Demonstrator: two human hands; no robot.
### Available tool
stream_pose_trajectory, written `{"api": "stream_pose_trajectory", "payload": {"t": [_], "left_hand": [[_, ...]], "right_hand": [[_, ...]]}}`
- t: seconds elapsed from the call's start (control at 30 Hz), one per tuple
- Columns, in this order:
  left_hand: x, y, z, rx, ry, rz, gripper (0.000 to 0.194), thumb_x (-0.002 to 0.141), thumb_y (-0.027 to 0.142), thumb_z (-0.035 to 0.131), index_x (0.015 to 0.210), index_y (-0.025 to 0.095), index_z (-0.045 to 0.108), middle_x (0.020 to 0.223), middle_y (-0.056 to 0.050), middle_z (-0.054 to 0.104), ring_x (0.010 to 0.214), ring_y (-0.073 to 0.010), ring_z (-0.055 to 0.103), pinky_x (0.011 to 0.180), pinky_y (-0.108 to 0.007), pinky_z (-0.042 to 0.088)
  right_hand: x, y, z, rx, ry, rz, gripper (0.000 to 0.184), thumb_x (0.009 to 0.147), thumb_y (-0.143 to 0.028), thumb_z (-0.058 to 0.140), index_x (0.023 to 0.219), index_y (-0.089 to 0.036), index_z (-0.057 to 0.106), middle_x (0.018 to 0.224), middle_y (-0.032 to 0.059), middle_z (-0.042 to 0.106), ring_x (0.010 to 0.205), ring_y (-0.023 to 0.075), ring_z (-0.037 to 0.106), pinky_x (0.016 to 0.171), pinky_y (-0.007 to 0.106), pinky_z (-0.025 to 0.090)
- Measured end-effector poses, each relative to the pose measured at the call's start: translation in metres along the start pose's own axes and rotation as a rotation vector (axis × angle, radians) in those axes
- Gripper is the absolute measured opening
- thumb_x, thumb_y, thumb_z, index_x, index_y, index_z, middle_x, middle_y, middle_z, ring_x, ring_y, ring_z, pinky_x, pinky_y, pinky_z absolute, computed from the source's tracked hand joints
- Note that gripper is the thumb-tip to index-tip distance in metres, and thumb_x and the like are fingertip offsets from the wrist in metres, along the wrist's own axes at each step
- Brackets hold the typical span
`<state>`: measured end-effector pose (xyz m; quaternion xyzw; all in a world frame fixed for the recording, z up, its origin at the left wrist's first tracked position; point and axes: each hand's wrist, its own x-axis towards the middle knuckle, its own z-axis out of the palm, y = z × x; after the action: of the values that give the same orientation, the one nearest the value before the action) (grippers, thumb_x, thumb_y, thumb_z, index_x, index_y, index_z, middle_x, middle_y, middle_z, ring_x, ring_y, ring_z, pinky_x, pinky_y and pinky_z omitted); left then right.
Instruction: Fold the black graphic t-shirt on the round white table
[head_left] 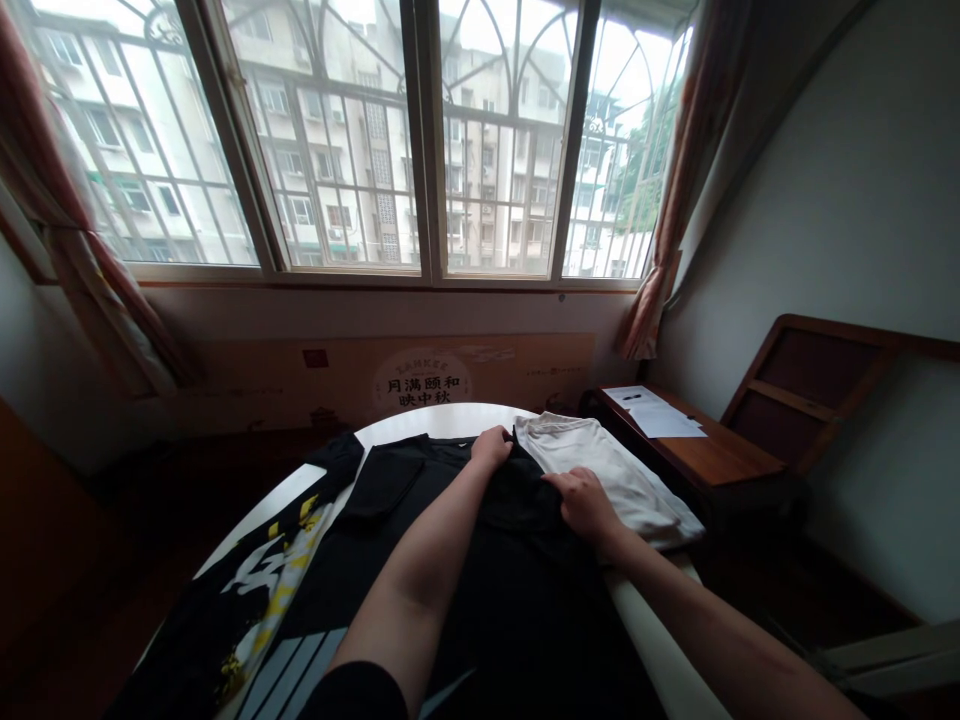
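A black garment [480, 580] lies spread over a white round table [442, 418]. My left hand [491, 446] grips its far edge with the fingers curled over the cloth. My right hand [585, 503] pinches the black cloth at its right side, next to a folded white shirt [607, 465] that lies on the table's right part. At the left edge lies another black garment with a yellow and white print [262, 580].
A wooden side table [720, 455] with white papers [656, 412] stands at the right, a wooden frame [810, 390] leaning on the wall behind it. A printed cardboard sheet [420, 380] lines the wall under a wide barred window [375, 140]. Curtains hang on both sides.
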<state>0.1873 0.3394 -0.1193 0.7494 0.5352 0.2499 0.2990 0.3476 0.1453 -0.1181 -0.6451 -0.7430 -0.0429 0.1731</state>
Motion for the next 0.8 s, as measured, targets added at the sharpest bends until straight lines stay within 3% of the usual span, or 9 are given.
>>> {"api": "stream_pose_trajectory", "payload": {"t": [0.1, 0.2, 0.4, 0.57, 0.67, 0.8], "left_hand": [[0.006, 0.007, 0.002, 0.019, -0.014, -0.01, 0.013, 0.082, 0.028, 0.076, 0.092, 0.02, 0.073, 0.115, -0.011, 0.072, 0.121, -0.029, 0.061, 0.103, -0.041, 0.045], [0.017, 0.01, 0.003, -0.023, -0.019, -0.041, 0.023, 0.093, 0.034, 0.067, 0.11, 0.017, 0.068, 0.124, -0.009, 0.066, 0.116, -0.0248, 0.061, 0.102, -0.048, 0.048], [0.041, 0.011, 0.008, -0.268, -0.013, -0.141, 0.035, 0.097, 0.037, 0.062, 0.126, 0.017, 0.061, 0.125, -0.009, 0.063, 0.106, -0.023, 0.065, 0.089, -0.044, 0.057], [0.044, 0.01, 0.01, -0.451, -0.08, -0.123, 0.038, 0.098, 0.037, 0.061, 0.129, 0.017, 0.058, 0.121, -0.009, 0.065, 0.099, -0.0211, 0.067, 0.083, -0.041, 0.059], [0.042, 0.01, 0.008, -0.498, -0.133, -0.069, 0.045, 0.095, 0.023, 0.061, 0.139, 0.019, 0.052, 0.12, -0.01, 0.067, 0.093, -0.0185, 0.069, 0.079, -0.036, 0.059], [0.042, 0.013, 0.005, -0.504, -0.143, 0.044, 0.069, 0.079, 0.0, 0.059, 0.144, 0.023, 0.05, 0.136, -0.01, 0.063, 0.103, -0.0183, 0.068, 0.08, -0.028, 0.056]], "right_hand": [[-0.001, -0.001, 0.0, -0.016, 0.016, -0.017, 0.056, 0.08, -0.004, 0.048, 0.129, -0.024, 0.068, 0.1, 0.007, 0.074, 0.099, 0.0258, 0.059, 0.096, 0.037, 0.036], [-0.003, 0.001, -0.002, -0.016, 0.019, -0.011, 0.053, 0.082, -0.006, 0.048, 0.128, -0.025, 0.068, 0.099, 0.0068, 0.074, 0.098, 0.0255, 0.059, 0.095, 0.037, 0.037], [-0.006, 0.009, 0.003, 0.068, 0.088, 0.096, 0.051, 0.082, -0.007, 0.047, 0.124, -0.025, 0.069, 0.107, 0.0049, 0.075, 0.104, 0.0239, 0.062, 0.096, 0.036, 0.04], [-0.011, 0.014, 0.014, 0.116, 0.155, 0.141, 0.047, 0.085, -0.01, 0.047, 0.123, -0.025, 0.069, 0.112, 0.0048, 0.075, 0.106, 0.0253, 0.063, 0.097, 0.038, 0.042], [-0.013, 0.016, 0.017, 0.112, 0.146, 0.166, 0.046, 0.086, -0.011, 0.048, 0.123, -0.025, 0.069, 0.112, 0.0054, 0.075, 0.105, 0.0262, 0.063, 0.097, 0.039, 0.041], [-0.013, 0.016, 0.015, 0.076, 0.117, 0.185, 0.046, 0.083, -0.011, 0.05, 0.123, -0.026, 0.069, 0.107, 0.0065, 0.074, 0.106, 0.0267, 0.061, 0.097, 0.038, 0.039]]}}
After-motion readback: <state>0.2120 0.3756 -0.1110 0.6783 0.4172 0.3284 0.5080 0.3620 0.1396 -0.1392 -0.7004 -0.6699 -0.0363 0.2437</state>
